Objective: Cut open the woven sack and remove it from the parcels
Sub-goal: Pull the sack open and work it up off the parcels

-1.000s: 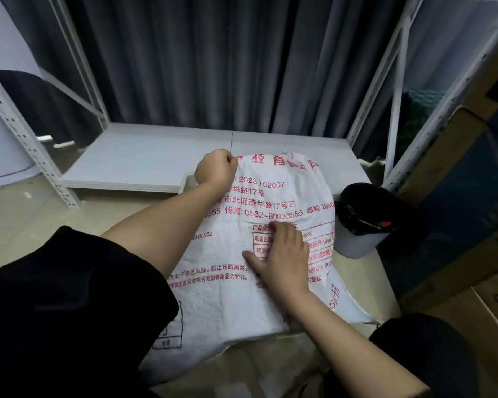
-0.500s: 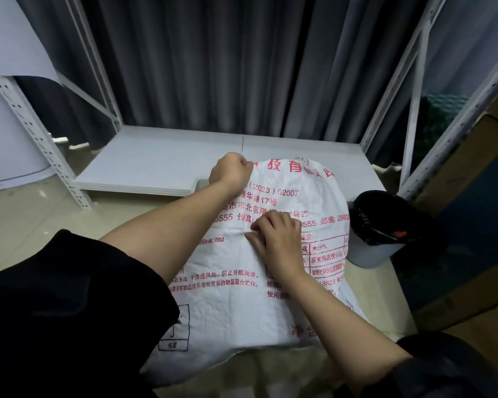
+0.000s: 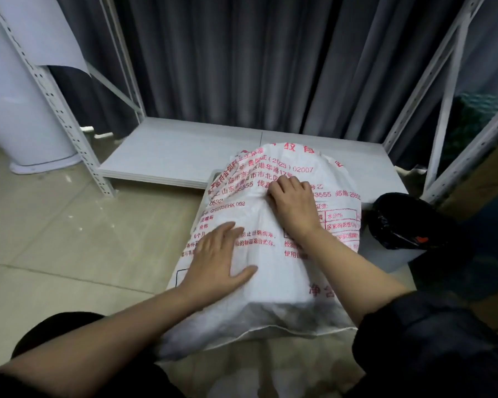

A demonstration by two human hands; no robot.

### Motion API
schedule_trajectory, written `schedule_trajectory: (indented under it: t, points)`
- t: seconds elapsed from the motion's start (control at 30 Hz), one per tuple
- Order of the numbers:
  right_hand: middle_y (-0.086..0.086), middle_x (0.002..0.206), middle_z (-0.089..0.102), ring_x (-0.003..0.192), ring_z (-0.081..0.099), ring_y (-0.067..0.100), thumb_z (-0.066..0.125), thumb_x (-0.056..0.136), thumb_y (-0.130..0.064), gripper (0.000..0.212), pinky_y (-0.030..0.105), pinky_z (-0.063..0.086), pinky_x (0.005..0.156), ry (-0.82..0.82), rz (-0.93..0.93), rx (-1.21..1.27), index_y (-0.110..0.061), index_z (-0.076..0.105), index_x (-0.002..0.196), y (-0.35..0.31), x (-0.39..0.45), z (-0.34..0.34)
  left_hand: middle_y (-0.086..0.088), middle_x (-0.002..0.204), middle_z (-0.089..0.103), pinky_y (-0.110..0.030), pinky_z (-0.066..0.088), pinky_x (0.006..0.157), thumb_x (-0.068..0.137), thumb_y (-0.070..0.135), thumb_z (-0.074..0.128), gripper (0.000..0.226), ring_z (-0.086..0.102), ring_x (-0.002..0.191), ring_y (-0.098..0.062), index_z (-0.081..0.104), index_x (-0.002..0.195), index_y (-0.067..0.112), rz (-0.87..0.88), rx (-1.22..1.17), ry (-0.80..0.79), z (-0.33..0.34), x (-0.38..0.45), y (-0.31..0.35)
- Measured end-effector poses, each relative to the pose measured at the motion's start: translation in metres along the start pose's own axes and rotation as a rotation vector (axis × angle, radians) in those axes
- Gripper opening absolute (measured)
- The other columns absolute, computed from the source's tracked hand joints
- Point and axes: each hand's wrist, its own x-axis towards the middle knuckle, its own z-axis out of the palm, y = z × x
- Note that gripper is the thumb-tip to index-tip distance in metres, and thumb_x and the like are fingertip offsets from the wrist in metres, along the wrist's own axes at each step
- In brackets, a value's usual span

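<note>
Resting on the beige tiled floor (image 3: pixel 55 248) against the low white metal shelf (image 3: pixel 179 156), the bulging white woven sack with red printing (image 3: pixel 273 285) lies directly before you. Your left hand (image 3: pixel 216 259) lies flat and open on its near left side, gripping nothing. Your right hand (image 3: pixel 293 205) pinches a fold of sack fabric near the top, fingers curled. A black-lined bin (image 3: pixel 406 222) stands just beside the sack, right.

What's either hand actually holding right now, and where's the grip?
Right hand pinches a fold of the woven sack on its upper printed face. Left hand lies flat, open, on the sack's left side, holding nothing. No cutting tool visible.
</note>
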Motion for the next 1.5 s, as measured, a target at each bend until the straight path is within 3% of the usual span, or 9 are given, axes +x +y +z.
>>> schedule_trajectory:
  t: [0.13,0.27,0.47,0.63,0.9,1.0,1.13,1.3,1.5]
  points:
    - [0.008,0.087,0.065,0.078,0.058,0.031,0.069,0.078,-0.010,0.015,0.034,0.041,0.063,-0.111,0.123,-0.008,-0.010,0.059,0.089,-0.001,0.024,0.003,-0.007,0.149,0.038,-0.046,0.020,0.110,0.063,0.082,0.049,0.097,0.028,0.140,-0.026,0.033,0.140,0.024,0.067,0.154,-0.067,0.020,-0.045,-0.023]
    - [0.013,0.114,0.060,0.104,0.052,0.034,0.049,0.093,-0.012,0.022,0.040,0.040,0.080,-0.318,0.174,0.020,-0.007,0.056,0.114,0.010,0.036,0.010,-0.006,0.128,0.058,-0.035,0.053,0.086,0.071,0.063,0.053,0.063,0.058,0.115,-0.024,0.047,0.119,0.022,0.130,0.138,0.040,0.017,-0.035,-0.026]
    - [0.009,0.125,0.057,0.112,0.055,0.028,0.041,0.099,-0.025,0.033,0.039,0.047,0.089,-0.453,0.236,0.362,-0.012,0.053,0.126,0.028,0.015,0.004,-0.001,0.108,0.059,-0.028,0.055,0.062,0.073,0.050,0.046,0.041,0.064,0.095,-0.019,0.058,0.097,0.019,0.084,0.113,0.000,0.013,-0.001,-0.030]
    - [0.000,0.155,0.028,0.142,0.027,0.020,0.039,0.099,-0.027,0.045,0.039,0.031,0.112,-0.699,0.117,0.337,-0.017,0.037,0.144,0.038,-0.018,0.010,-0.013,0.135,0.053,-0.043,0.045,0.098,0.061,0.067,0.050,0.082,0.055,0.122,-0.032,0.048,0.127,0.018,0.073,0.283,-0.166,0.034,-0.005,-0.030]
    - [0.001,0.119,0.053,0.111,0.050,0.020,0.058,0.088,-0.042,0.041,0.039,0.041,0.093,-0.255,0.510,0.425,-0.017,0.053,0.120,0.062,-0.087,-0.022,-0.008,0.159,0.018,-0.049,0.010,0.111,0.075,0.078,0.026,0.093,0.015,0.145,-0.027,0.023,0.150,0.024,-0.017,0.346,-0.240,0.050,0.006,-0.029]
    - [-0.001,0.122,0.050,0.113,0.047,0.017,0.066,0.076,-0.058,0.065,0.037,0.038,0.096,-0.386,0.588,0.448,-0.019,0.048,0.124,0.075,-0.145,-0.038,-0.001,0.159,-0.016,-0.047,-0.005,0.117,0.067,0.078,0.000,0.097,-0.011,0.148,-0.023,-0.002,0.152,0.032,-0.050,0.318,-0.275,0.045,0.025,-0.025]
    - [-0.005,0.142,0.037,0.130,0.038,0.015,0.062,0.065,-0.074,0.094,0.040,0.035,0.105,-0.599,0.573,0.439,-0.024,0.034,0.139,0.087,-0.200,-0.035,0.001,0.160,-0.016,-0.047,-0.006,0.118,0.064,0.078,-0.006,0.099,-0.012,0.148,-0.020,-0.002,0.152,0.034,-0.091,0.308,-0.369,0.031,0.053,-0.019]
    - [0.000,0.104,0.063,0.101,0.060,0.024,0.059,0.086,-0.041,0.021,0.032,0.037,0.072,-0.595,0.557,0.199,-0.022,0.054,0.094,0.084,-0.194,-0.030,0.002,0.161,-0.012,-0.047,-0.006,0.118,0.092,0.066,0.021,0.071,-0.008,0.149,-0.020,0.002,0.152,0.035,-0.134,0.297,-0.491,0.017,0.081,-0.014]
    - [0.002,0.102,0.064,0.094,0.062,0.029,0.043,0.098,-0.038,0.026,0.031,0.037,0.067,-0.386,0.469,0.349,-0.016,0.058,0.096,0.065,-0.165,-0.036,0.000,0.162,-0.005,-0.045,0.001,0.119,0.091,0.068,0.023,0.072,-0.004,0.149,-0.022,0.011,0.152,0.032,-0.293,0.117,-0.488,0.011,0.087,-0.011]
